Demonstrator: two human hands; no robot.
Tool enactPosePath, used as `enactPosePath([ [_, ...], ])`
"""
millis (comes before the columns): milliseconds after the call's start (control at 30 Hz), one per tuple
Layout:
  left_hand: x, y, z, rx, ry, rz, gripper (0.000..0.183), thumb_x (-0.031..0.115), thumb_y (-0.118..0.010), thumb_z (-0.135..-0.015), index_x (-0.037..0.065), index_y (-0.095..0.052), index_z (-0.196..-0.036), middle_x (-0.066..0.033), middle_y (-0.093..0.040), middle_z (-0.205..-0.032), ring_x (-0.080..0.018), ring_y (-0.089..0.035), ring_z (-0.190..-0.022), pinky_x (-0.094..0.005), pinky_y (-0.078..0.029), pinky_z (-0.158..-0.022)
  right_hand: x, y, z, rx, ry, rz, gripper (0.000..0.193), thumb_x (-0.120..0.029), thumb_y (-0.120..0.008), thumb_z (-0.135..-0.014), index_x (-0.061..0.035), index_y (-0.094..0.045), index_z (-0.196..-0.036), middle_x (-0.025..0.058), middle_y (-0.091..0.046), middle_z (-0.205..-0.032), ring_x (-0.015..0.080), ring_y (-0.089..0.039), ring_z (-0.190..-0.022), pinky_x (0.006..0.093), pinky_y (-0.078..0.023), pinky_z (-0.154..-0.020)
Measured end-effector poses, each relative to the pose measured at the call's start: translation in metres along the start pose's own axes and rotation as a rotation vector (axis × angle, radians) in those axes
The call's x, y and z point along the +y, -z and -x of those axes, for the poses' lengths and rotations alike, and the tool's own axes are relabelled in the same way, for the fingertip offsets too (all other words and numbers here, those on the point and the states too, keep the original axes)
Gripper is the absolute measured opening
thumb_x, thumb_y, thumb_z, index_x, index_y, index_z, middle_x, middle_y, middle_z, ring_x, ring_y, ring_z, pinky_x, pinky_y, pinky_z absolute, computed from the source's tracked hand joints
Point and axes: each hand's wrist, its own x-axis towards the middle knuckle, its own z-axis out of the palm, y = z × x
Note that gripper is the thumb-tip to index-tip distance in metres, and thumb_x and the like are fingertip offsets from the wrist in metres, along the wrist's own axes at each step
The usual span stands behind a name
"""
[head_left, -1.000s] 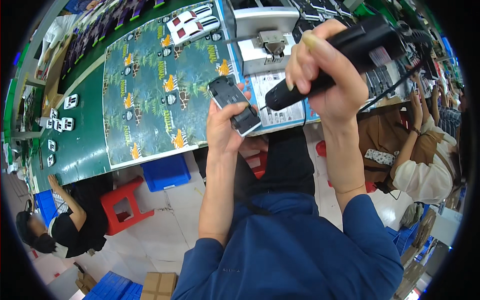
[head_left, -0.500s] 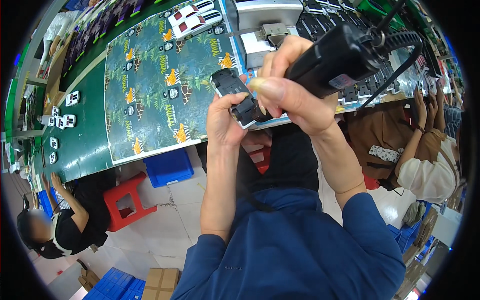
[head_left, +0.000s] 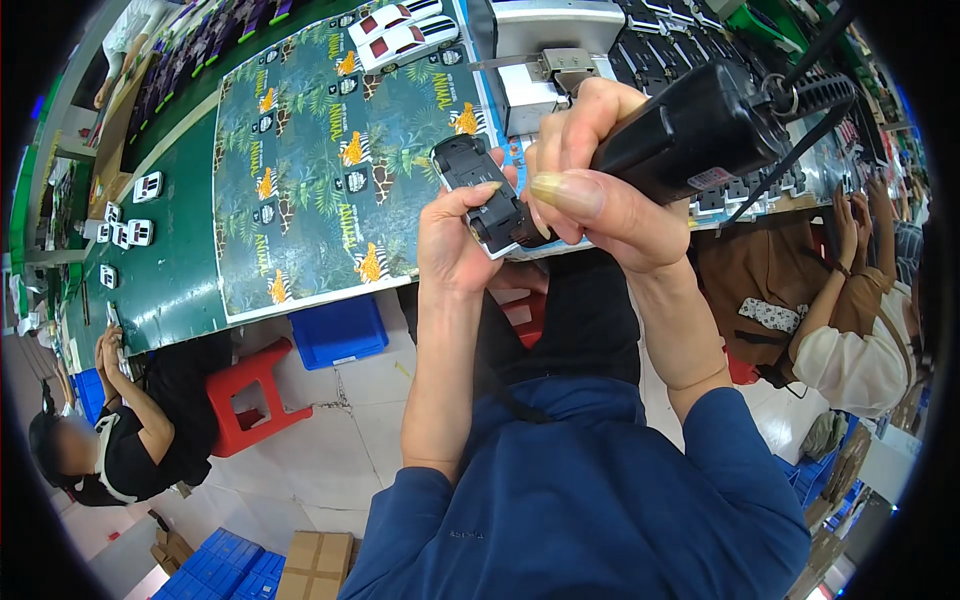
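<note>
My left hand point(head_left: 450, 243) grips a toy car point(head_left: 470, 170) turned bottom up, its black underside facing me and a white body edge showing below. The thumb lies across the underside. My right hand point(head_left: 635, 222) is wrapped round a black corded electric screwdriver point(head_left: 690, 135), tilted down toward the car's near end. Its tip is hidden behind my fingers, so I cannot tell whether it touches the car. Beyond my hands, two white toy cars point(head_left: 408, 45) stand on the animal-printed sheet point(head_left: 310, 190).
Past my right hand stands a metal fixture point(head_left: 555, 70), with rows of black car undersides point(head_left: 660, 45) beside it. Several small white cars point(head_left: 125, 232) sit on the green table point(head_left: 180, 270) at left. Co-workers sit on both sides; a red stool point(head_left: 255, 400) stands left.
The whole view has shifted slightly; my grip on the car and screwdriver looks the same. The left co-worker's hands have come together around a small white thing at the table edge.
</note>
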Motion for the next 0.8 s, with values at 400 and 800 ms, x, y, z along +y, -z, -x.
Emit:
enactPosePath([
  [400,0.016,-0.023,0.014,-0.168,-0.015,0.051,0.071,0.062,-0.032,-0.101,0.003,-0.050,-0.137,-0.0172,-0.065,-0.112,-0.0306,-0.067,-0.094,-0.0507,-0.058,-0.079,-0.038,0.019,0.028,-0.016,0.312,-0.197,0.024,-0.027,-0.065,-0.091,-0.0086,-0.051,-0.096,-0.0014,-0.053,-0.069,0.0092,-0.053,-0.052,0.0270,-0.047,-0.056],
  [800,0.135,0.000,0.016,-0.203,-1.185,-2.203,0.086,0.056,-0.085,-0.056,0.003,-0.060,-0.120,-0.0111,-0.063,-0.090,-0.0290,-0.064,-0.083,-0.0358,-0.052,-0.074,-0.047,0.031,0.049,0.089,0.307,-0.068,0.025,-0.026,-0.064,-0.090,-0.0080,-0.049,-0.097,-0.0005,-0.049,-0.068,0.0085,-0.047,-0.051,0.0232,-0.040,-0.054],
])
